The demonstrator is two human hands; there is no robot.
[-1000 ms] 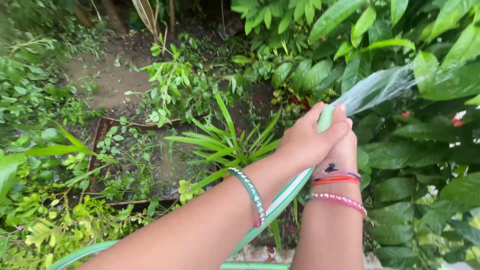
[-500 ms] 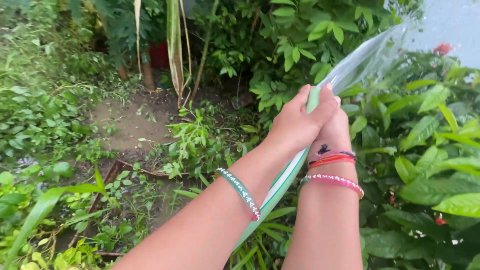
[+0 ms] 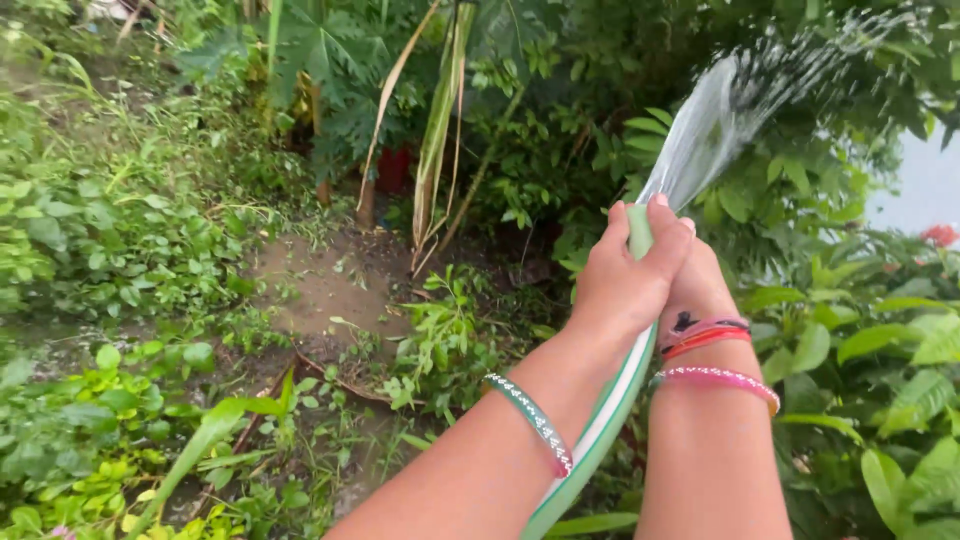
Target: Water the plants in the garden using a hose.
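At far left, dense green groundcover (image 3: 110,230) fills the bank; at about its three o'clock lies a bare patch of wet soil (image 3: 325,285), with a drooping pale frond (image 3: 440,130) hanging above it at twelve o'clock.

Moving right, the left hand (image 3: 620,280) is curled fully shut around the green hose (image 3: 600,430), thumb pressed over the mouth at the top; a green beaded bangle (image 3: 530,422) sits on that forearm.

The hose's long axis runs from about seven o'clock, low between the two forearms, up to about one o'clock at the nozzle end; it enters the grip from below, so the hose body lies at six to seven o'clock from the fingers and the outlet at twelve.

The water spray (image 3: 720,120) fans out toward one o'clock, over broad-leaved shrubs (image 3: 880,350).

The right hand (image 3: 700,285) sits just behind and touching the left, also closed about the hose, though its fingers are mostly hidden; pink and red wristbands (image 3: 715,375) circle that wrist; the left hand is the nearer to the outlet.
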